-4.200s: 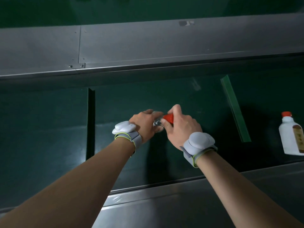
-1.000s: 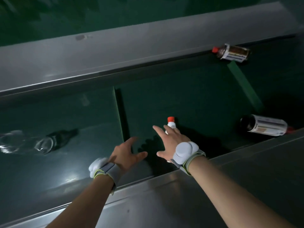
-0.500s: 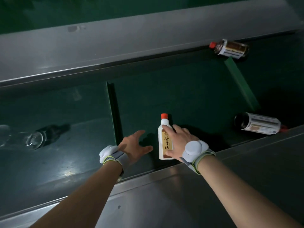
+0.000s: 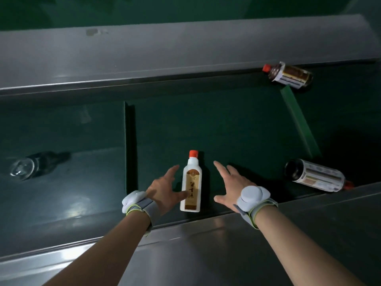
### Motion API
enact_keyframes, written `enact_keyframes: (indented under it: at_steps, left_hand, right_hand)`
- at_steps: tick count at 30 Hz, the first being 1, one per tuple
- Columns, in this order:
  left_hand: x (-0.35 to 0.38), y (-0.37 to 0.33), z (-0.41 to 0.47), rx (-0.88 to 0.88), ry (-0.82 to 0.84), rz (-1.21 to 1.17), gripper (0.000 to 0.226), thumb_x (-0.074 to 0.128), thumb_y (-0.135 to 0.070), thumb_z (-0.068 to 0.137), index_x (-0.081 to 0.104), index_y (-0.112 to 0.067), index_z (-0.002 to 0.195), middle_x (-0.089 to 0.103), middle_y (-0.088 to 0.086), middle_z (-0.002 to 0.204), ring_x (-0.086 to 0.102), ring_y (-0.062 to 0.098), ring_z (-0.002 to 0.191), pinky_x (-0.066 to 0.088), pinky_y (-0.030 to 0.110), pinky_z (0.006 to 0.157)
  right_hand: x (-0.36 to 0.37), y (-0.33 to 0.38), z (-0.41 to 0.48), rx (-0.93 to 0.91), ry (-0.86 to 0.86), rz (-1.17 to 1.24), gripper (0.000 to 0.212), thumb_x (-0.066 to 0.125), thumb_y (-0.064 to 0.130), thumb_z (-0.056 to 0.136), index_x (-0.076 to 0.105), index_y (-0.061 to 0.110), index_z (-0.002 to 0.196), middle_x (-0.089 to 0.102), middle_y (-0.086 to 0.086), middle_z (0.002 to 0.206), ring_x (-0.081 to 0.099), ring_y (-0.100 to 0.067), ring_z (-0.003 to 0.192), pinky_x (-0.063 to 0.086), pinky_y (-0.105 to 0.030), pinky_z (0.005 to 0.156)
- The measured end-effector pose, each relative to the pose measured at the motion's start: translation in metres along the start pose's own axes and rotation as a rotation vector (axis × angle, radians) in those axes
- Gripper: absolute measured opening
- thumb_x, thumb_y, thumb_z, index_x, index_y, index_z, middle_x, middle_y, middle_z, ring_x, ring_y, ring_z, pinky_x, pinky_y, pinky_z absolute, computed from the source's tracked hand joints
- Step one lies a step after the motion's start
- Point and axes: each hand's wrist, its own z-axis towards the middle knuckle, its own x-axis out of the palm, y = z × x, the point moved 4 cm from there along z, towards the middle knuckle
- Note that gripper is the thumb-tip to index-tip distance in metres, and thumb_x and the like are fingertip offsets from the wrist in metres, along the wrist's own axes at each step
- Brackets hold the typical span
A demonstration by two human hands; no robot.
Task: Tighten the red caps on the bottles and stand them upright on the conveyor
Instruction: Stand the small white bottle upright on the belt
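Note:
A white bottle (image 4: pixel 190 182) with a red cap and a brown label is on the green conveyor belt (image 4: pixel 237 124), its cap pointing away from me; it looks to be lying label-up. My left hand (image 4: pixel 165 188) is spread just left of it, with the thumb tip over the lower label. My right hand (image 4: pixel 228 186) hovers open to its right, a gap between them. Two dark labelled bottles with red caps lie on their sides, one by the far rail (image 4: pixel 288 76) and one near the front rail at right (image 4: pixel 315 177).
A clear glass bottle (image 4: pixel 22 171) sits on the belt at far left. Raised cleats cross the belt, a dark one (image 4: pixel 128 145) left of my hands and a green one (image 4: pixel 299 120) to the right. Grey metal rails (image 4: pixel 185 240) run along both sides.
My right hand has come off the white bottle and moved to its right. My left hand has moved in until the thumb reaches the label.

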Motion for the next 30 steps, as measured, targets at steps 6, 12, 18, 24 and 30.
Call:
enact_keyframes:
  at_steps: [6,12,18,24,30]
  left_hand:
    - [0.042,-0.03,0.017,-0.187,-0.094,0.079,0.099,0.075,-0.053,0.067,0.014,-0.044,0.145,0.06,0.007,0.124,0.06,0.031,0.105,0.05,0.037,0.085]
    - [0.059,-0.053,0.04,-0.381,-0.271,0.254,0.085,0.069,-0.044,0.076,0.019,-0.03,0.143,0.06,0.018,0.111,0.06,0.04,0.098,0.047,0.04,0.078]
    - [0.038,-0.064,0.047,-0.323,-0.329,0.231,0.062,0.071,-0.046,0.064,0.033,-0.027,0.109,0.064,0.006,0.089,0.061,0.035,0.079,0.047,0.037,0.066]
    - [0.003,-0.114,0.061,-0.175,-0.366,0.13,0.054,0.065,-0.047,0.058,0.027,-0.035,0.094,0.056,0.0,0.086,0.055,0.03,0.072,0.047,0.04,0.064]
    - [-0.024,-0.156,0.083,-0.046,-0.497,-0.036,0.045,0.068,-0.035,0.067,0.032,-0.029,0.094,0.057,0.001,0.087,0.057,0.03,0.074,0.051,0.042,0.064]
  right_hand:
    - [0.015,-0.069,0.028,0.023,0.218,-0.036,0.095,0.064,0.038,0.082,-0.007,0.05,0.144,-0.013,-0.012,0.158,0.042,-0.041,0.127,0.05,-0.046,0.09]
    - [0.032,-0.103,0.046,0.052,0.315,-0.191,0.083,0.057,0.041,0.084,0.0,0.052,0.143,-0.021,-0.005,0.157,-0.004,-0.053,0.137,0.014,-0.077,0.096]
    - [0.034,-0.108,0.053,-0.005,0.378,-0.161,0.064,0.041,0.034,0.095,0.003,0.051,0.144,-0.023,-0.003,0.157,-0.001,-0.054,0.137,0.026,-0.065,0.103]
    - [0.034,-0.114,0.054,-0.047,0.334,-0.155,0.064,0.039,0.038,0.096,0.001,0.047,0.146,-0.016,-0.006,0.158,0.008,-0.052,0.137,0.033,-0.052,0.103]
    - [0.044,-0.115,0.053,-0.043,0.332,-0.228,0.08,0.051,0.042,0.084,-0.005,0.055,0.14,-0.028,-0.004,0.155,0.004,-0.056,0.135,0.041,-0.051,0.094]
